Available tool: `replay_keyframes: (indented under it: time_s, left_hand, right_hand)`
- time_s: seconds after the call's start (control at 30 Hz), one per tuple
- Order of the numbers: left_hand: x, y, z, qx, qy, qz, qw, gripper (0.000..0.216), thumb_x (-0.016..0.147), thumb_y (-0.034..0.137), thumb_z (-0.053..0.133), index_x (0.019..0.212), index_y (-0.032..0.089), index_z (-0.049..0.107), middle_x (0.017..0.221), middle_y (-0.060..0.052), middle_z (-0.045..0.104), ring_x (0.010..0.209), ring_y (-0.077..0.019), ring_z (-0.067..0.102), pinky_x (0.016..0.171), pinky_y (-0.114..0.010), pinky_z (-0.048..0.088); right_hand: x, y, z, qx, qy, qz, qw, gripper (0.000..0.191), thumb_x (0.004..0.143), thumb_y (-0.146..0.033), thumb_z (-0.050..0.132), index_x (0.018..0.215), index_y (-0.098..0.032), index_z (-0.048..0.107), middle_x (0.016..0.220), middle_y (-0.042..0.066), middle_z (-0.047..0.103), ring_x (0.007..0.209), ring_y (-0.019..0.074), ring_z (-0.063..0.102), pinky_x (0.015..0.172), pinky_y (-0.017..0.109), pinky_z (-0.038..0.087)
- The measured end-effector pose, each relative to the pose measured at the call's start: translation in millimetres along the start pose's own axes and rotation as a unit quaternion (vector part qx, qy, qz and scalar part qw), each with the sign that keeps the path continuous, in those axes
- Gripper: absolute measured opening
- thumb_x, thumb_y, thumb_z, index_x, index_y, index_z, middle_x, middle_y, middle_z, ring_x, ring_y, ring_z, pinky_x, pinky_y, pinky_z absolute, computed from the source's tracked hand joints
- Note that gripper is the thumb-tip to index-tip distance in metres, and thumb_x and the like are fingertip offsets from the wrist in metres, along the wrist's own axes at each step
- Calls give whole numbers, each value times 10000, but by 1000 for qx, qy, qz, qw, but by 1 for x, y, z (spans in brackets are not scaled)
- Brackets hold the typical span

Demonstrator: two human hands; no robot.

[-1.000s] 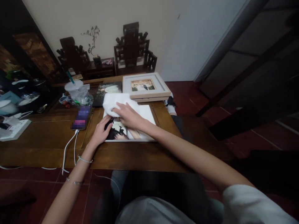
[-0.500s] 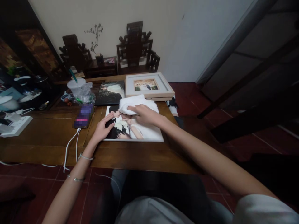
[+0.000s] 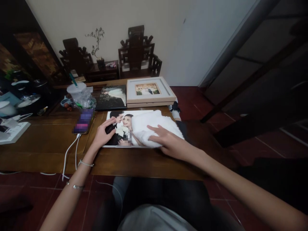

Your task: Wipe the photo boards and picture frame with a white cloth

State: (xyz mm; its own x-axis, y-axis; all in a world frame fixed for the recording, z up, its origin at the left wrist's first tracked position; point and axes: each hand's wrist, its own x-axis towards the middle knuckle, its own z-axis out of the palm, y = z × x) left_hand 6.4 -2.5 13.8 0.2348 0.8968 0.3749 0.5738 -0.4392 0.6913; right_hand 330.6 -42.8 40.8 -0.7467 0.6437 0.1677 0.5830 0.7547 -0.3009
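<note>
A wedding photo panel [image 3: 120, 134] lies flat on the wooden table, its right part covered by a fluffy white cloth [image 3: 154, 123]. At the panel's left edge rests my left hand [image 3: 103, 133], fingers stretched over the dark suit in the picture and thumb apart. My right hand [image 3: 166, 139] has the bunched cloth under its fingers and presses it onto the panel's lower right area. Some of those fingers are sunk in the cloth and hidden.
Behind the panel are a darker photo panel [image 3: 112, 97] and a pale framed picture [image 3: 151, 91]. To the left lie a phone [image 3: 83, 120] with a white cable [image 3: 68, 149], a plastic cup [image 3: 76, 89] with a straw, and a power strip [image 3: 15, 131].
My right hand has slid the cloth from the panel's upper middle toward its lower right, baring the two faces in the photo. The left hand stays at the left edge.
</note>
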Motion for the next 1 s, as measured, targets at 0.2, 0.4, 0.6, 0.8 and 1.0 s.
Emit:
replay_keyframes:
  time_s: [0.2, 0.4, 0.6, 0.8, 1.0]
  left_hand:
    - [0, 2, 1, 30, -16, -11, 999, 455, 855, 290, 575, 1281, 149, 646, 1461, -139, 538, 1382, -255, 483, 1188, -483, 325]
    - [-1, 4, 2, 59, -39, -13, 997, 516, 919, 420, 545, 1356, 148, 587, 1498, -139, 495, 1435, -249, 406, 1210, -468, 275]
    - [-1, -1, 3, 65, -63, -10, 996, 523, 988, 415, 404, 1436, 161, 501, 1570, -123, 389, 1483, -223, 312, 1227, -472, 221]
    - [-1, -3, 5, 65, -55, -7, 996, 497, 994, 394, 383, 1414, 173, 531, 1547, -112, 434, 1467, -226, 349, 1226, -470, 234]
    - [0, -1, 4, 65, -48, -3, 997, 494, 972, 369, 435, 1384, 127, 560, 1515, -152, 469, 1445, -251, 390, 1216, -479, 261]
  right_hand:
    - [17, 10, -13, 5, 0, 15, 1000, 567, 640, 30, 435, 1136, -175, 621, 1338, 188, 591, 1323, 334, 484, 1044, 528, 411]
    - [65, 44, -18, -34, 10, 78, 996, 560, 693, -5, 436, 1198, -178, 604, 1043, 141, 666, 1016, 323, 601, 843, 452, 483]
    - [62, 41, 1, -41, 35, 82, 995, 613, 704, 34, 418, 1259, -173, 573, 1353, 183, 583, 1390, 342, 401, 1093, 585, 337]
    - [2, -13, 7, 14, 9, 42, 999, 648, 653, 20, 448, 1239, -202, 613, 1400, 169, 565, 1462, 328, 298, 1149, 633, 251]
    - [-23, -46, -19, 58, -17, 23, 998, 580, 651, -22, 443, 1134, -258, 661, 1287, 101, 642, 1274, 281, 546, 1056, 448, 433]
